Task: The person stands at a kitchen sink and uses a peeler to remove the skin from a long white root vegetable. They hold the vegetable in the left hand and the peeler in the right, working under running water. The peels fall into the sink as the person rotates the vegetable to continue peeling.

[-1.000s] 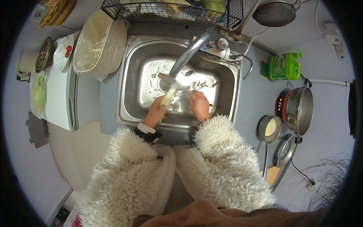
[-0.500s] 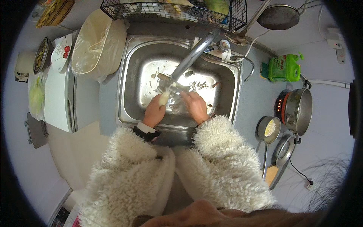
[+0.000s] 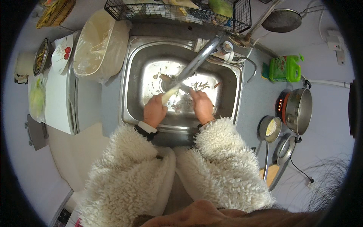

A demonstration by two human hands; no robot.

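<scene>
Over the steel sink [image 3: 130,94], my left hand [image 3: 154,111] is closed around the lower end of a long, pale peeled root vegetable [image 3: 169,94]. The vegetable slants up and to the right, its far end just below the tap spout [image 3: 196,60]. My right hand [image 3: 203,107] is to the right of it, fingers curled and pointing at that end. A blurred grey, blade-like shape is at its fingertips; I cannot make out what it is. Beyond the vegetable, a brown unpeeled-looking piece [image 3: 165,77] lies near the drain. Dark peel scraps [image 3: 200,85] are scattered across the sink floor.
A bag-lined bin [image 3: 120,49] stands left of the sink, a black wire basket [image 3: 174,14] behind it. On the right are a green detergent jug [image 3: 285,69], a pot [image 3: 299,111] by a glowing red display, and a small long-handled pan [image 3: 270,129].
The vegetable has tilted further to the right. My right hand has shifted slightly right and down, its fingers now curled near the vegetable's far end. The view has shifted slightly.
</scene>
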